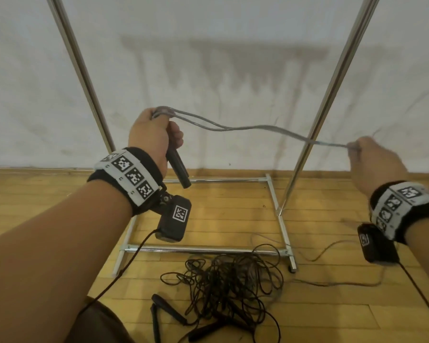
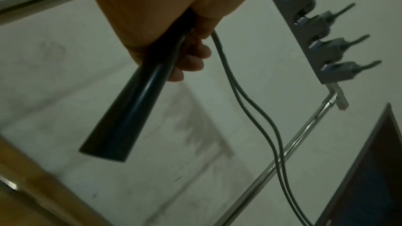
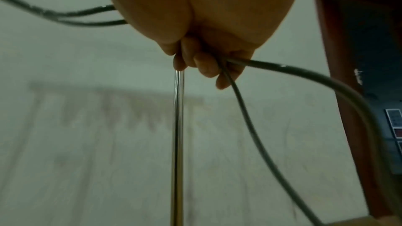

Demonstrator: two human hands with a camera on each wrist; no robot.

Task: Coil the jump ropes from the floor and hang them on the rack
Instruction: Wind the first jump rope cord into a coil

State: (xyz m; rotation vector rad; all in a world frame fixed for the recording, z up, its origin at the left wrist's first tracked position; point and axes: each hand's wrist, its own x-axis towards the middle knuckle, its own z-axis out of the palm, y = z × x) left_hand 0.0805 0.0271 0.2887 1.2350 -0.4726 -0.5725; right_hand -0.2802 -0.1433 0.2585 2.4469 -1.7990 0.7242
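A pale, stained wall (image 1: 221,58) fills the background, streaked with darker drip marks across its middle. It meets a floor (image 1: 221,211) of light yellow-brown wooden boards along a thin baseboard line. In the right wrist view a reddish-brown door frame (image 3: 339,57) stands at the right edge.

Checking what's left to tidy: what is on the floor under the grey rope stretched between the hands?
Under the grey rope lie the rack's base bars and a tangled pile of black ropes with handles. How many ropes cannot be told.
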